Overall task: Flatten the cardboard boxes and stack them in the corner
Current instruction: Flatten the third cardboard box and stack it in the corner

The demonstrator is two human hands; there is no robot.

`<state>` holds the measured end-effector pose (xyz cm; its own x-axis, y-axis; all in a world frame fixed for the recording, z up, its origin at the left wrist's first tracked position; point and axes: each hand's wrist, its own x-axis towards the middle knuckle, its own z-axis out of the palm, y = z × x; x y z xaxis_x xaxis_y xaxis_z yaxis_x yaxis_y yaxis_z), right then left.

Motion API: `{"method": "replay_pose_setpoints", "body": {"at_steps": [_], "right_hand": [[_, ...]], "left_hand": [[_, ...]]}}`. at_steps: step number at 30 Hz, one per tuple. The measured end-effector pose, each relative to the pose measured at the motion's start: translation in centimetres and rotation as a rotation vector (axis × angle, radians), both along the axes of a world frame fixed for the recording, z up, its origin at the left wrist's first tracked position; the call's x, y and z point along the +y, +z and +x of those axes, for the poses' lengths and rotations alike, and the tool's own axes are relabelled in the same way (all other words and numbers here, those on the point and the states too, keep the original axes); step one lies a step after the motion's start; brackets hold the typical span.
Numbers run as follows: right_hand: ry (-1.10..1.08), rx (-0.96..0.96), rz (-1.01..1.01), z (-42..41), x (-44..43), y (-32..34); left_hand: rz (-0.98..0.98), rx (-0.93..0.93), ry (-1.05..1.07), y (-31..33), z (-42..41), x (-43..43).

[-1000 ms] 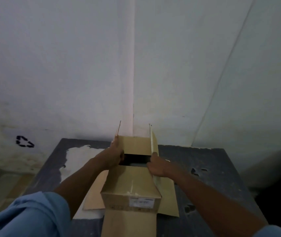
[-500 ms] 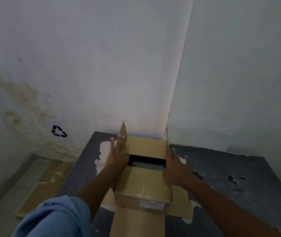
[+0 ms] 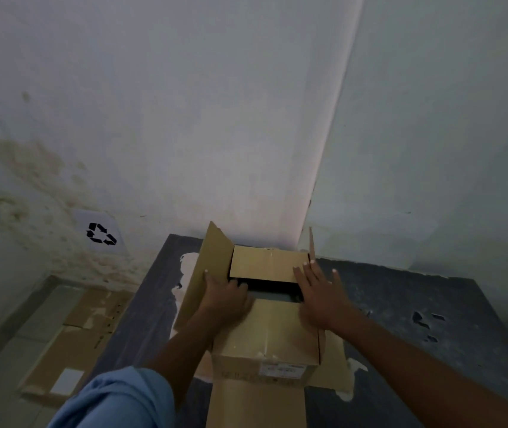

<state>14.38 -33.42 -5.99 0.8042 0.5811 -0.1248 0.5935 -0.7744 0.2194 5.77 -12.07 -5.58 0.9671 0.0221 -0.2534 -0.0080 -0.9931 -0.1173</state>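
A brown cardboard box (image 3: pixel 268 335) stands on a dark table (image 3: pixel 416 304) with its top flaps partly open and a dark gap in the middle. My left hand (image 3: pixel 226 296) rests on the left flap (image 3: pixel 206 273), fingers curled at its inner edge, pressing it outward. My right hand (image 3: pixel 319 291) lies flat with fingers spread on the right side of the box, beside the upright right flap (image 3: pixel 312 248). The far flap (image 3: pixel 268 264) lies over the opening. A white label (image 3: pixel 282 370) is on the near face.
Flattened cardboard (image 3: pixel 73 341) lies on the floor at the left by the wall, below a recycling sign (image 3: pixel 101 234). The table stands in the corner of two white walls. Its dark surface has worn pale patches (image 3: pixel 189 264).
The view has shifted so the wall corner sits further right. The left flap has swung outward under my left hand. My right hand has spread flat on the box's right side.
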Motion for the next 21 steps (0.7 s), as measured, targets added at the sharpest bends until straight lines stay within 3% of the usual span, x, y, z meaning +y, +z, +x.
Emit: {"method": "replay_pose_setpoints", "body": {"at_steps": [9,15,21], "right_hand": [[-0.026,-0.007,0.081,2.2,-1.1,0.8],[0.051,-0.058,0.002,2.6,1.3,1.1],[0.043,-0.123,-0.200,4.6,4.1,1.3]], "left_hand": [[-0.234,-0.359,0.060,-1.2,-3.0,2.9],[-0.350,-0.294,0.140,-1.4,-4.9,3.2],[-0.506,-0.409,0.006,-0.4,-5.8,2.5]]}}
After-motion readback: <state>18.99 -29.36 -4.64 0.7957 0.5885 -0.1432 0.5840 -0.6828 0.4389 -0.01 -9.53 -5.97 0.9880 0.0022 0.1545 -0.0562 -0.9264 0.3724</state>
